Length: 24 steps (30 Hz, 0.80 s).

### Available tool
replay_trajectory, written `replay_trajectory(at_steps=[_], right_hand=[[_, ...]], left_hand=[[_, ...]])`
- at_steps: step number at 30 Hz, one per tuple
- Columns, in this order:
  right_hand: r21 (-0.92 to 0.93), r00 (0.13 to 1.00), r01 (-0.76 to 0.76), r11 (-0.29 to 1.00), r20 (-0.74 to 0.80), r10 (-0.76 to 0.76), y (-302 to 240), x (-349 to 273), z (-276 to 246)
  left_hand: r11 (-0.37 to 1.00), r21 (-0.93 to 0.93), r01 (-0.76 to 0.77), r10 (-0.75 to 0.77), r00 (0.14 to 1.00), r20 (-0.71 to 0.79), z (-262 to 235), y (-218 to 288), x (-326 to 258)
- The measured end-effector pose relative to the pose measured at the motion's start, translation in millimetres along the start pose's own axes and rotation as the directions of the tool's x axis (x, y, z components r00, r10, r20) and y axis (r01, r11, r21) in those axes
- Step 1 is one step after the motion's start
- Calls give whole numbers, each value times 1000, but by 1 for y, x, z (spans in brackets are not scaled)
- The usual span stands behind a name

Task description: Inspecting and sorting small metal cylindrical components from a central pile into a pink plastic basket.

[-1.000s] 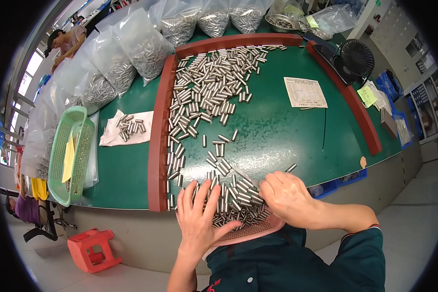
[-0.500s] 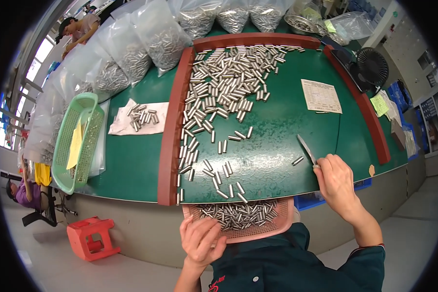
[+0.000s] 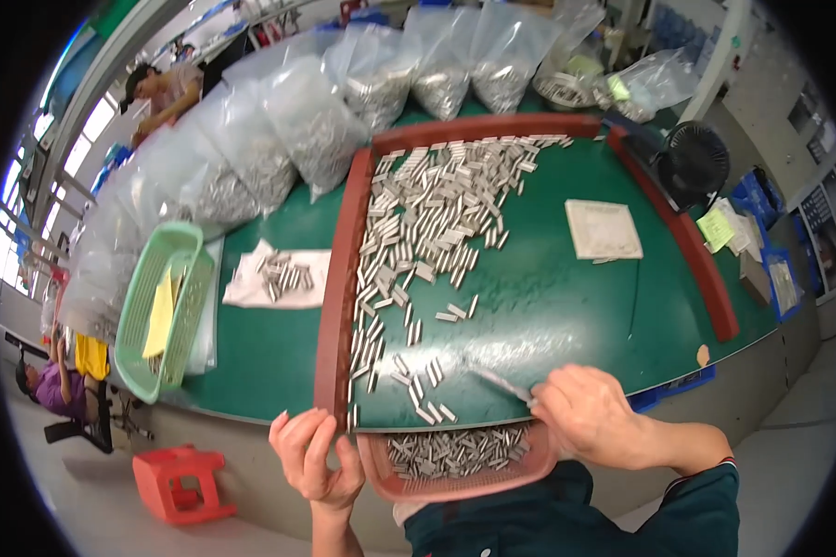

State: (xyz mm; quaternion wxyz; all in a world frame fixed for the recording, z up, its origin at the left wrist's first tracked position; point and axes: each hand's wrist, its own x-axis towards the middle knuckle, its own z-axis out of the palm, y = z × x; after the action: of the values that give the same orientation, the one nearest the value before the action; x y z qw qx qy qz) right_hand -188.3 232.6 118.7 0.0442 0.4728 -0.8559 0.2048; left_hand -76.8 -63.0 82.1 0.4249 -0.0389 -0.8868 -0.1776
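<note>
My right hand (image 3: 590, 415) grips the handle of a thin knife-like blade (image 3: 500, 382), which lies low over the table's front half and points to the far left. Left of the blade are several short silver metal pins (image 3: 424, 371), and a dense heap of pins (image 3: 450, 200) spreads farther back. My left hand (image 3: 314, 461) holds nothing, its fingers loosely curled and apart beside the near end of the red rail (image 3: 340, 306). Below the table edge, at my lap, sits a pink basket (image 3: 464, 489) full of pins.
Clear bags of metal parts (image 3: 311, 130) line the back and left. A green basket (image 3: 130, 343) and a pale cloth with pins (image 3: 237, 288) lie left of the rail. On the right are a paper slip (image 3: 604, 229) and a black fan (image 3: 694, 160). A red stool (image 3: 158, 478) stands below.
My right hand and the blade have swept left, and the lone pin beside the blade no longer shows. My left hand has moved from the pink basket's rim to the rail's end.
</note>
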Motion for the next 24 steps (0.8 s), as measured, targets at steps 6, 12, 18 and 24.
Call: replay_trajectory(at_steps=[6, 12, 18, 24], right_hand=[[-254, 881, -380, 889, -392, 265, 136, 55, -22], [-335, 786, -615, 714, -330, 522, 233, 102, -19], [-350, 648, -761, 546, -375, 663, 280, 117, -13], [-301, 543, -840, 452, -460, 703, 288, 115, 6]], left_hand=[[993, 79, -91, 74, 978, 194, 13, -26, 59], [969, -105, 224, -150, 869, 472, 79, -81, 101], [972, -71, 222, -157, 848, 507, 100, -81, 99], [978, -51, 202, -150, 853, 500, 95, -83, 97]])
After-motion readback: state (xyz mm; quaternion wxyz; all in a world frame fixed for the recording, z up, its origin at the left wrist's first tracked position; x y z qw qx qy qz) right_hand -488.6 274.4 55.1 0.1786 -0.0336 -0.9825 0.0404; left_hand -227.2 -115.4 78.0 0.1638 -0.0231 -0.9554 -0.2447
